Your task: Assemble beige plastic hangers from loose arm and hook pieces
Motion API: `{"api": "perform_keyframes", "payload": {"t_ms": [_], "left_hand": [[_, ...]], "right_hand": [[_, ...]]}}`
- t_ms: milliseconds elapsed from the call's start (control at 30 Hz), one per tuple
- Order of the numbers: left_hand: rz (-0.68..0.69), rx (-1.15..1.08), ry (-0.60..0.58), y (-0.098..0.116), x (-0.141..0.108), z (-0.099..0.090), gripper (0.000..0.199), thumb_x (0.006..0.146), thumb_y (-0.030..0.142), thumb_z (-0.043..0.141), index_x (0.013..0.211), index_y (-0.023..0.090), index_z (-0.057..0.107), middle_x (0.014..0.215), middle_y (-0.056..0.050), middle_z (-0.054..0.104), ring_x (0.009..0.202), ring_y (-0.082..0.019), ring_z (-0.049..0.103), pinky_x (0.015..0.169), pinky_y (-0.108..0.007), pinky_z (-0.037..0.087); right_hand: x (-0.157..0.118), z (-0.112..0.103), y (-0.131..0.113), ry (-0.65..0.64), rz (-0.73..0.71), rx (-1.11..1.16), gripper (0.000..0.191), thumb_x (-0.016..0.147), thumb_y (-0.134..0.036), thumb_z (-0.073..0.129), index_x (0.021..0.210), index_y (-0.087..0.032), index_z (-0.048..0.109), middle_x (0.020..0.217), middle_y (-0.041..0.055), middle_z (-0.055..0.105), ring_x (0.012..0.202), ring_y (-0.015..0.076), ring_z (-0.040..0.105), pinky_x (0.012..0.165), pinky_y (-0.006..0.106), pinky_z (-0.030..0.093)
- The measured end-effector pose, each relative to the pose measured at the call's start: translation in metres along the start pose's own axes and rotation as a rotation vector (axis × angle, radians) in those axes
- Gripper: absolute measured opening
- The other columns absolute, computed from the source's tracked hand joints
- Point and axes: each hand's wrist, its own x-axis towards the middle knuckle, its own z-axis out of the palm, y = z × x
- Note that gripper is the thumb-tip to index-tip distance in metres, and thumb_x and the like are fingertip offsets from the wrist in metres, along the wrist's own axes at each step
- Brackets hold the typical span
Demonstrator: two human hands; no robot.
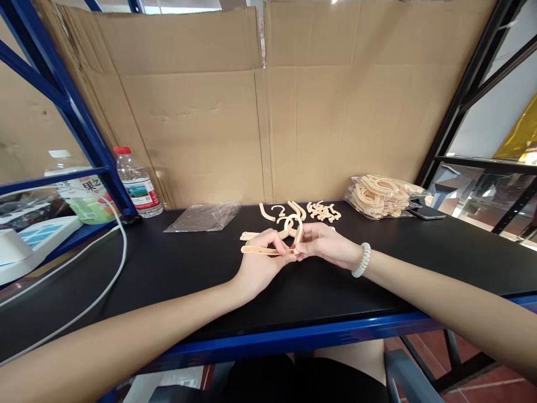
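Observation:
My left hand is closed on a straight beige plastic hanger arm, which points left. My right hand pinches a curved beige hanger piece where it meets the inner end of that arm. The fingertips of both hands come together there and hide the joint. Just behind my hands, another beige hanger lies on the table, partly covered by my fingers. Beyond it are a loose hook, a few curved arms and a small pile of hooks.
A clear bag of beige hanger parts sits at the back right beside a phone. An empty plastic bag lies at the back left, near a water bottle. A white cable crosses the left side. Cardboard stands behind.

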Motion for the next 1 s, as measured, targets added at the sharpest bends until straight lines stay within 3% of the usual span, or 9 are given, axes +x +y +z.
{"api": "perform_keyframes", "payload": {"t_ms": [200,500,867,1000], "left_hand": [[-0.068,-0.101,-0.012,-0.002,-0.001,0.001,0.034,0.062,0.019,0.081,0.056,0.016,0.048,0.063,0.000,0.062,0.062,-0.017,0.065,0.057,-0.028,0.051],[-0.143,-0.298,-0.046,0.003,-0.002,0.003,0.035,0.062,0.019,0.081,0.060,0.016,0.047,0.065,-0.002,0.068,0.069,-0.024,0.071,0.067,-0.037,0.057],[-0.203,-0.225,-0.010,0.000,0.000,0.002,0.038,0.057,0.020,0.084,0.056,0.015,0.046,0.062,-0.001,0.064,0.063,-0.018,0.066,0.062,-0.031,0.053],[-0.252,-0.323,-0.034,0.001,0.000,0.003,0.040,0.058,0.023,0.084,0.060,0.016,0.045,0.064,-0.002,0.065,0.071,-0.023,0.069,0.069,-0.037,0.055]], "right_hand": [[0.001,0.005,0.007,0.075,-0.078,-0.039,0.021,0.064,-0.021,0.075,0.067,-0.016,0.055,0.067,-0.0004,0.062,0.064,0.0122,0.060,0.068,0.031,0.051],[0.002,0.009,0.009,0.126,-0.175,-0.128,0.022,0.065,-0.023,0.073,0.062,-0.018,0.052,0.065,-0.0008,0.061,0.060,0.0121,0.058,0.063,0.032,0.051],[0.003,0.013,0.009,0.172,-0.233,-0.226,0.019,0.064,-0.018,0.069,0.063,-0.019,0.050,0.064,-0.0026,0.058,0.062,0.0128,0.058,0.062,0.030,0.051],[0.001,0.013,0.007,0.149,-0.198,-0.176,0.021,0.064,-0.021,0.072,0.063,-0.018,0.051,0.063,-0.0022,0.058,0.062,0.0132,0.058,0.061,0.030,0.050]]}}
